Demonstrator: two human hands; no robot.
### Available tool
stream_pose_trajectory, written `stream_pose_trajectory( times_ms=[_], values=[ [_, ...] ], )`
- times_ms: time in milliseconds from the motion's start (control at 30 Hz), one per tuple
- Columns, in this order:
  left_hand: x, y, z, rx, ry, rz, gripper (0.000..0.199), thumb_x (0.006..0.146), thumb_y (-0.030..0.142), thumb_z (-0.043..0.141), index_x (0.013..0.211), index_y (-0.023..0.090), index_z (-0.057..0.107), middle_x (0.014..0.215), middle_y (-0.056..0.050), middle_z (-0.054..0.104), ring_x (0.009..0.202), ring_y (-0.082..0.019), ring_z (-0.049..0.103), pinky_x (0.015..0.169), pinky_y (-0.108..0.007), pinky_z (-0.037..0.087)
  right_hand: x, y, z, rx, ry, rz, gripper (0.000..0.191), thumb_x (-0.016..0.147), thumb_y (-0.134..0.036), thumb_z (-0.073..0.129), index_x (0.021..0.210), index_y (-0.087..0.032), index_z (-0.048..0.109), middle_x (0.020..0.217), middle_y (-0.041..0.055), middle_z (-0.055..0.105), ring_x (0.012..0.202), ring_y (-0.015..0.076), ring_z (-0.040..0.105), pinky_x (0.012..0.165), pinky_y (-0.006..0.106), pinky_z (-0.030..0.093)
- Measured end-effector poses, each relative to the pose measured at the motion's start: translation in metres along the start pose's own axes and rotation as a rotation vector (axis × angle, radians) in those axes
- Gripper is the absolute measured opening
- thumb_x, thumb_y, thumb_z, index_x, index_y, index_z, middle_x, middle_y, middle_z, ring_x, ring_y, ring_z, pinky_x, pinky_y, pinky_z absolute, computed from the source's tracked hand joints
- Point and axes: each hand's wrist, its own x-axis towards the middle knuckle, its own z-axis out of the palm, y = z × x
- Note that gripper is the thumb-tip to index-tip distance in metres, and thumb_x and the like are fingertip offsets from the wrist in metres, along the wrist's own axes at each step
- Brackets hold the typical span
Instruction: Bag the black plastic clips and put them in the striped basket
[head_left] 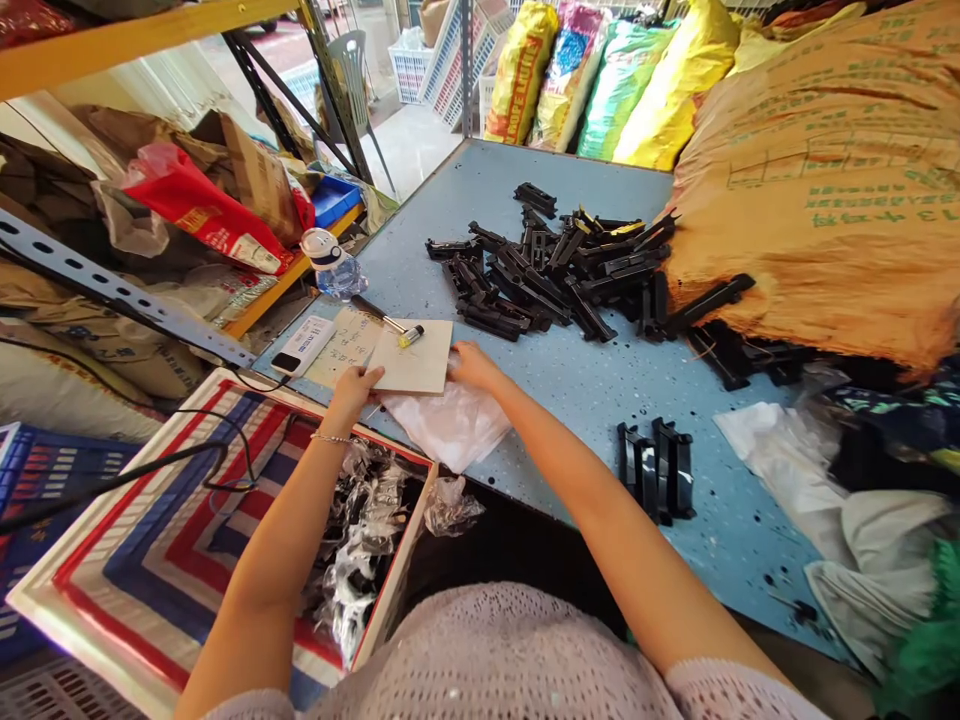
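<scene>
A pale flat board [421,362] lies at the table's near left edge, with a small hammer [401,332] resting on it, its dark handle pointing back left. My left hand [358,388] grips the board's front left corner, thumb on top and fingers mostly hidden. At the right edge of the board, my right hand [474,366] is closed with its fingertips tucked against or under it. Beneath the board and both hands, a clear plastic bag [457,425] hangs towards the table's front edge. Handwritten cardboard [337,350] sticks out on the left.
Black plastic parts [540,270] are heaped mid-table; several more [655,470] stand near the front. A striped crate [247,560] holds bagged parts at left. A white device [304,345] and a bottle [334,268] sit at the left edge. An orange sack [817,200] bulges over the right.
</scene>
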Motion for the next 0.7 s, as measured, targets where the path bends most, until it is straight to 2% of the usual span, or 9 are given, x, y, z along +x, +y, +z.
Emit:
stream_pose_trajectory(
  times_ms=[133,200,267,333,367,400,500,567,700],
  values=[
    [-0.02,-0.006,-0.006,0.304,0.188,0.248,0.037,0.069,0.023,0.081,0.1,0.016,0.061,0.108,-0.009,0.062,0.111,-0.026,0.055,0.094,-0.034,0.048,-0.032,0.008,-0.008,-0.003,0.111,0.001,0.065,0.081,-0.027,0.076,0.141,-0.016,0.055,0.146,0.018,0.052,0.134,0.0352,0.048,0.108,0.047,0.043],
    [-0.046,-0.023,-0.013,0.53,0.269,0.464,0.037,0.077,0.031,0.077,0.107,0.018,0.059,0.108,-0.008,0.061,0.106,-0.024,0.057,0.094,-0.034,0.047,-0.058,0.017,-0.013,0.034,0.219,-0.062,0.059,0.084,-0.025,0.073,0.14,-0.016,0.056,0.144,0.0175,0.053,0.135,0.035,0.045,0.111,0.05,0.039],
    [-0.082,-0.059,-0.017,0.703,0.187,0.561,0.03,0.086,0.043,0.067,0.102,0.019,0.06,0.093,-0.004,0.062,0.087,-0.021,0.06,0.086,-0.034,0.049,-0.088,0.027,-0.017,0.108,0.291,-0.147,0.047,0.087,-0.024,0.069,0.133,-0.018,0.061,0.135,0.0144,0.06,0.13,0.0326,0.049,0.112,0.049,0.039],
    [-0.119,-0.112,-0.014,0.737,-0.059,0.47,0.033,0.085,0.052,0.067,0.094,0.021,0.061,0.083,-0.002,0.063,0.08,-0.021,0.061,0.08,-0.034,0.05,-0.118,0.033,-0.018,0.199,0.305,-0.184,0.036,0.089,-0.025,0.065,0.125,-0.021,0.065,0.127,0.011,0.065,0.124,0.0303,0.053,0.11,0.048,0.04],
    [-0.135,-0.141,-0.01,0.708,-0.162,0.413,0.042,0.078,0.055,0.074,0.099,0.021,0.062,0.091,-0.005,0.065,0.087,-0.023,0.063,0.084,-0.036,0.051,-0.131,0.035,-0.016,0.246,0.3,-0.183,0.031,0.09,-0.025,0.064,0.121,-0.022,0.066,0.124,0.0096,0.067,0.122,0.0292,0.056,0.108,0.047,0.042],
    [-0.147,-0.169,-0.005,0.628,-0.211,0.353,0.052,0.071,0.056,0.079,0.104,0.02,0.063,0.101,-0.008,0.067,0.097,-0.026,0.064,0.089,-0.039,0.051,-0.142,0.035,-0.014,0.291,0.288,-0.178,0.028,0.09,-0.025,0.062,0.118,-0.023,0.067,0.122,0.0086,0.068,0.119,0.0283,0.057,0.105,0.046,0.044],
    [-0.154,-0.231,0.009,0.319,-0.162,0.097,0.053,0.079,0.062,0.071,0.107,0.017,0.064,0.111,-0.013,0.068,0.112,-0.03,0.063,0.1,-0.044,0.048,-0.166,0.032,0.0,0.393,0.232,-0.184,0.023,0.091,-0.026,0.061,0.112,-0.023,0.068,0.117,0.0075,0.071,0.115,0.0262,0.061,0.1,0.043,0.047],
    [-0.137,-0.247,0.011,0.227,-0.07,-0.008,0.054,0.086,0.062,0.064,0.111,0.015,0.063,0.108,-0.013,0.068,0.112,-0.031,0.063,0.099,-0.045,0.049,-0.177,0.028,0.011,0.44,0.213,-0.2,0.022,0.091,-0.026,0.06,0.111,-0.023,0.068,0.116,0.0072,0.071,0.114,0.0253,0.062,0.1,0.041,0.047],
    [-0.097,-0.242,0.007,0.178,0.052,-0.072,0.054,0.089,0.046,0.072,0.129,0.013,0.057,0.123,-0.014,0.064,0.118,-0.029,0.06,0.099,-0.045,0.051,-0.197,0.024,0.024,0.506,0.225,-0.194,0.018,0.094,-0.027,0.058,0.109,-0.024,0.069,0.113,0.0061,0.07,0.112,0.0235,0.064,0.101,0.04,0.048]
  ],
)
